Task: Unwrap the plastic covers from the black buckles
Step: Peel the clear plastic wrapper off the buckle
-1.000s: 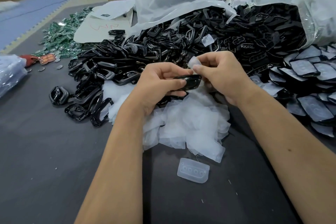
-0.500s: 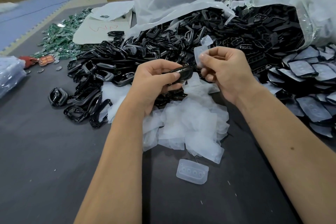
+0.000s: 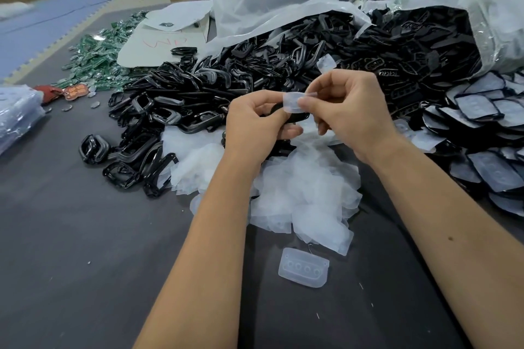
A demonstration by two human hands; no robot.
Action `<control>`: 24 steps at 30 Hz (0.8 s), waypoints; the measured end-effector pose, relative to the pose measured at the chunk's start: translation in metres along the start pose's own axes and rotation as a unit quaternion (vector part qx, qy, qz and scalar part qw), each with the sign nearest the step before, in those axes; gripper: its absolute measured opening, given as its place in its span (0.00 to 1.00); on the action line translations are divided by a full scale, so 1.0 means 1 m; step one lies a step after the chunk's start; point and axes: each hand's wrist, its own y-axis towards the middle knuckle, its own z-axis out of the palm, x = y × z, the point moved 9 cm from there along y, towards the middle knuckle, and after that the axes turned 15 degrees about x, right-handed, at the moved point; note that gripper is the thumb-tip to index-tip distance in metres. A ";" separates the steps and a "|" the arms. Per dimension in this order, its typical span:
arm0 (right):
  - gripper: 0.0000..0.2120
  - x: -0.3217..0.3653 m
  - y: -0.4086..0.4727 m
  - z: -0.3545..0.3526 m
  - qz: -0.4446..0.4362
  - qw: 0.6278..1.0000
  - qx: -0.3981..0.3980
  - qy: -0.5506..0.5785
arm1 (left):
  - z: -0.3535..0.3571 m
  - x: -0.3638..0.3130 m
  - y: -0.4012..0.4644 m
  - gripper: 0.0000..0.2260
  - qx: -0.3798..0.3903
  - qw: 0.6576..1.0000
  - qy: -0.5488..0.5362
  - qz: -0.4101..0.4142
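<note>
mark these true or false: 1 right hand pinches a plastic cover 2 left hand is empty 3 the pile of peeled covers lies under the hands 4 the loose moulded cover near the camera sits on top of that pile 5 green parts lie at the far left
1. The right hand pinches a plastic cover. True.
2. The left hand is empty. False: it grips a black buckle.
3. The pile of peeled covers lies under the hands. True.
4. The loose moulded cover sits on that pile. False: it lies alone on the dark table, nearer the camera.
5. Green parts lie at the far left. True.
</note>
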 end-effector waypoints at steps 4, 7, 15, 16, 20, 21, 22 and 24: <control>0.03 -0.002 0.001 -0.005 -0.001 1.000 -0.013 0.022 | 0.001 0.004 0.001 0.10 -0.012 0.998 -0.067 -0.013; 0.03 -0.004 0.002 -0.005 0.006 0.999 -0.013 0.044 | 0.000 0.007 0.001 0.13 -0.025 0.990 -0.131 -0.035; 0.08 -0.007 0.003 -0.001 0.021 1.000 0.005 0.008 | -0.001 0.007 0.001 0.16 -0.032 0.990 -0.132 -0.044; 0.08 -0.008 0.002 -0.003 0.022 1.000 -0.006 -0.005 | 0.000 0.007 0.001 0.16 -0.027 0.990 -0.129 -0.042; 0.09 -0.005 0.000 -0.010 0.018 0.998 -0.044 -0.033 | 0.003 0.005 0.001 0.16 -0.011 0.992 -0.117 -0.037; 0.09 -0.005 0.000 -0.011 0.018 0.998 -0.048 -0.034 | 0.004 0.005 0.001 0.16 -0.008 0.993 -0.116 -0.035; 0.09 -0.005 0.000 -0.011 0.019 0.998 -0.051 -0.034 | 0.004 0.005 0.001 0.16 -0.007 0.993 -0.116 -0.033; 0.09 -0.006 0.000 -0.012 0.025 0.998 -0.056 -0.032 | 0.003 0.005 0.002 0.15 -0.006 0.993 -0.117 -0.029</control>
